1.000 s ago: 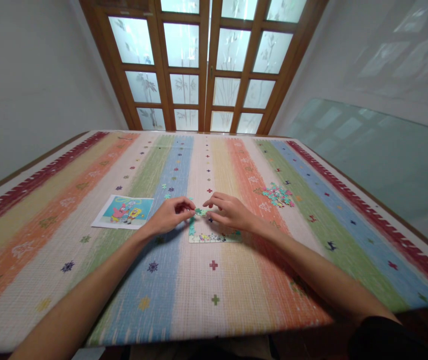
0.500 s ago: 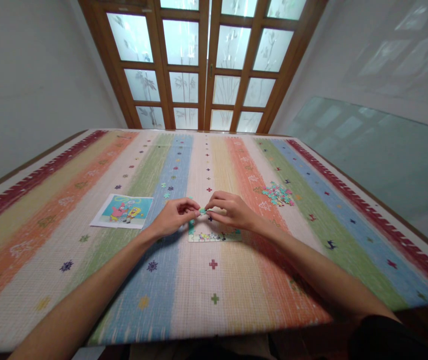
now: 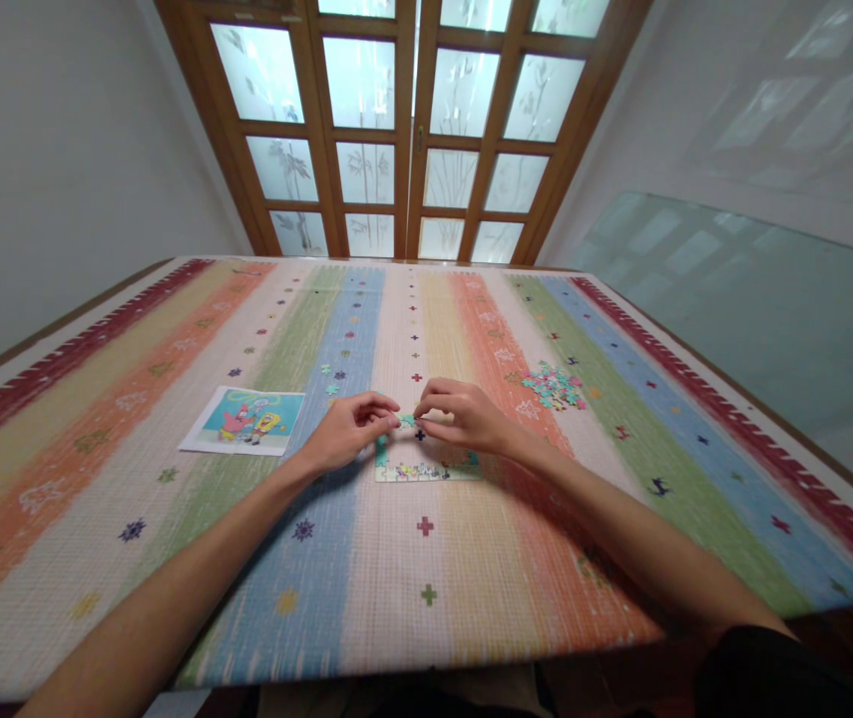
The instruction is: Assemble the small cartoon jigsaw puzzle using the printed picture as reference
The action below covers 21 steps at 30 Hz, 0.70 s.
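Before me lies a partly joined jigsaw puzzle (image 3: 415, 473), its bottom strip and parts of its sides showing. Small green-and-teal puzzle pieces (image 3: 406, 421) show between my fingertips at the puzzle's far side. My left hand (image 3: 351, 431) pinches at the left end of these pieces, thumb against fingers. From the right, my right hand (image 3: 463, 414) closes thumb and forefinger on a puzzle piece at their other end. Both hands hide much of the puzzle's upper part and side edges.
A printed cartoon picture (image 3: 246, 422) lies to the left. Toward the right is a pile of loose puzzle pieces (image 3: 553, 386). A few loose pieces (image 3: 328, 379) lie beyond my left hand. A striped cloth (image 3: 388, 598) covers the table; a glass-paned wooden door (image 3: 403, 140) stands behind.
My right hand has shifted slightly right, and more of the teal-green pieces shows between the hands. My left hand stays almost where it was.
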Each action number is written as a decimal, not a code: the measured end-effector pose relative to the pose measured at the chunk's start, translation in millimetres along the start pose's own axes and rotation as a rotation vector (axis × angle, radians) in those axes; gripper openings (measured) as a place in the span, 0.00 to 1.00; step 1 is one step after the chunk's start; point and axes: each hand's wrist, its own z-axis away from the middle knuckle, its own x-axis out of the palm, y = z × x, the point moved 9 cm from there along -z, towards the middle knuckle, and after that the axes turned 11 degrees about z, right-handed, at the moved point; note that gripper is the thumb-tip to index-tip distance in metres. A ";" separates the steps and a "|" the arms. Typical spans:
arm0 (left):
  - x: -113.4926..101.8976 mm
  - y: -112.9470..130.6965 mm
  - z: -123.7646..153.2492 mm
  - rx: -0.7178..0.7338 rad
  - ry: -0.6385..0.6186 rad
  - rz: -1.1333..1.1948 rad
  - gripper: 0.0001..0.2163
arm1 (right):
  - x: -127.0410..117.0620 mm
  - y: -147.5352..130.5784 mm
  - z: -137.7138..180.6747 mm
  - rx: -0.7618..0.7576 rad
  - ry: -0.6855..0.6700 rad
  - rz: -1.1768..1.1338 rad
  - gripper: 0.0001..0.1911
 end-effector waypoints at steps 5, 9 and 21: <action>-6.4 10.5 0.9 0.123 0.016 -0.298 0.12 | 2.6 28.4 1.8 0.128 -0.148 0.035 0.06; -8.5 15.5 2.5 0.208 -0.014 -0.529 0.10 | 11.8 42.7 4.9 0.164 -0.312 0.039 0.06; -4.9 10.5 2.7 0.228 -0.111 -0.699 0.09 | 23.5 47.1 9.1 0.196 -0.378 0.058 0.06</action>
